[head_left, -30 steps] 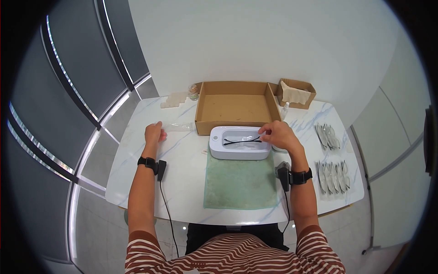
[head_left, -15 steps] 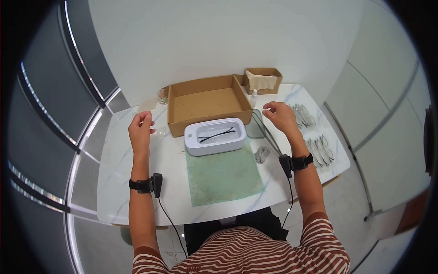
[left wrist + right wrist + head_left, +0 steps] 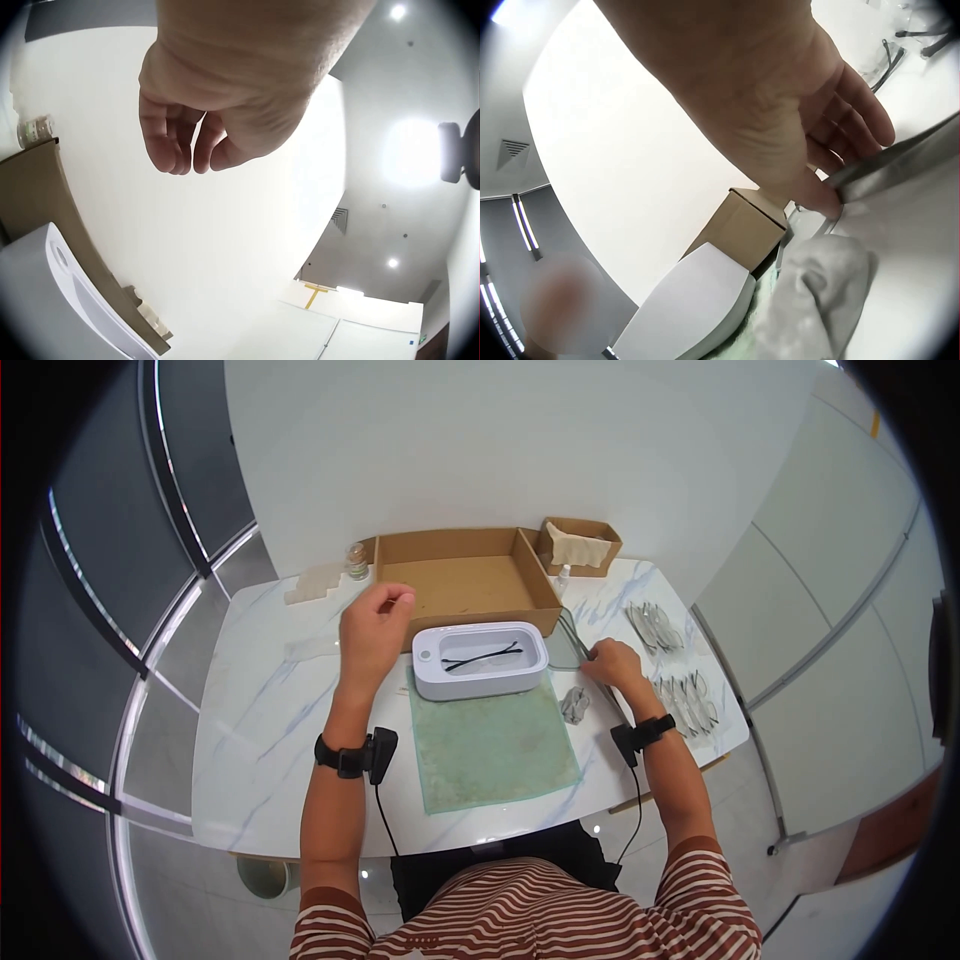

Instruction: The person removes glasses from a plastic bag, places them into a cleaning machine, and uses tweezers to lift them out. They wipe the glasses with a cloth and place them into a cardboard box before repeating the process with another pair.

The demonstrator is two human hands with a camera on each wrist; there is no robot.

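My left hand (image 3: 373, 628) hovers left of a white ultrasonic cleaner (image 3: 480, 685), its fingers loosely bent with nothing between them. A pair of glasses with crossed black temples (image 3: 484, 657) lies in the cleaner's basin. To the right of it, my right hand (image 3: 615, 662) pinches long grey metal tweezers (image 3: 900, 163) between thumb and fingers, low over the table. The far end of the tweezers overlaps a clear greenish dish (image 3: 562, 658) in the head view. A crumpled grey cloth (image 3: 814, 292) lies just below this hand.
A green cloth mat (image 3: 495, 750) lies in front of the cleaner. Behind stand an open cardboard box (image 3: 465, 585), a smaller box (image 3: 590, 568) and a spray bottle (image 3: 563, 580). Several glasses (image 3: 690, 705) lie in two rows at right. A small jar (image 3: 357, 562) stands back left.
The right hand has left the cleaner, risen to the right and come down onto the tweezers. The left hand has lifted and moved right from the clear plastic strip. The head view has shifted.
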